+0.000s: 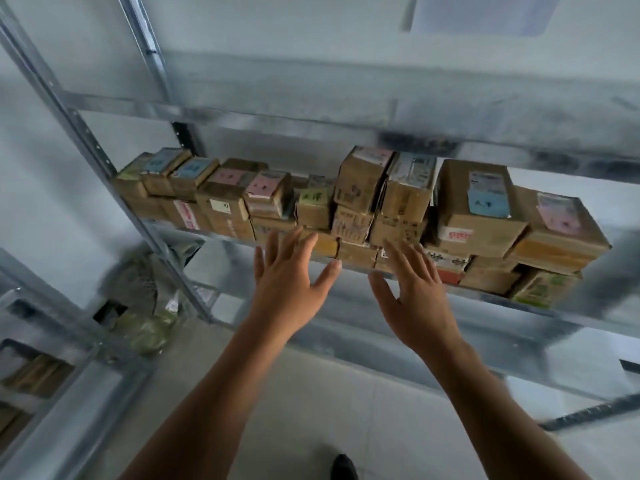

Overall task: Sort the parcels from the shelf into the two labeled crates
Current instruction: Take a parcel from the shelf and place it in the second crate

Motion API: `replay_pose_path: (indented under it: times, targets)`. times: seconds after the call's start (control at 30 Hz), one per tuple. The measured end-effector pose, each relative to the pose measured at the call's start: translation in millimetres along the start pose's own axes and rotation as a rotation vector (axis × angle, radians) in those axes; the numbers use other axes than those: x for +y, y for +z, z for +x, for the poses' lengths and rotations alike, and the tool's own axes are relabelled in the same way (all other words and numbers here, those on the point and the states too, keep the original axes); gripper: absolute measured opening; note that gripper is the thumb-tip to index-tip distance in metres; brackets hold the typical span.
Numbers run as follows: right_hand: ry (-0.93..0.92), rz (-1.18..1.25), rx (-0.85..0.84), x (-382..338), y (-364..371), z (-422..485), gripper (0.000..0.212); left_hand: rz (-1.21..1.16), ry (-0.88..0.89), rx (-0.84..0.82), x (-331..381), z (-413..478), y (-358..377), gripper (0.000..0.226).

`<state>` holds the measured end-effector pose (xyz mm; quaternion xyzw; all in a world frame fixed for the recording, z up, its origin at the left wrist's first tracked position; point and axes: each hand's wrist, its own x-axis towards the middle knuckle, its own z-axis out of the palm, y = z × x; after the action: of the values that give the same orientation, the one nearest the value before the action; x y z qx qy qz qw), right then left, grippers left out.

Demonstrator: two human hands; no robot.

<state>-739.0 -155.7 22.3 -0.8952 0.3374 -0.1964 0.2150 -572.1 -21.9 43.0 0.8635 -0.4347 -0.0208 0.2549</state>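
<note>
Before the shelf of stacked parcels, we see left hand and right hand with fingers spread, holding nothing.

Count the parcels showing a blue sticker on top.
3. One parcel near the row's left end, a second parcel right beside it, and a large box toward the right end. Parcels underneath or behind may hide more stickers.

Bare left hand and right hand, bare forearms, dark shoe.
</note>
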Motion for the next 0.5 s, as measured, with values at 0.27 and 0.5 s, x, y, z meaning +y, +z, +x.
replay_pose_path:
  times: [0.27, 0.5]
  targets:
    - [-0.043, -0.081, 0.092, 22.4, -4.5, 102.8, 0.075, -0.06, 0.012, -0.034, -8.5, 112.3, 27.4, 0.075]
    - [0.062, -0.182, 0.101, 23.0, 10.1, 158.7, 0.071, -0.265, 0.029, -0.082, -14.7, 201.0, 56.0, 0.083]
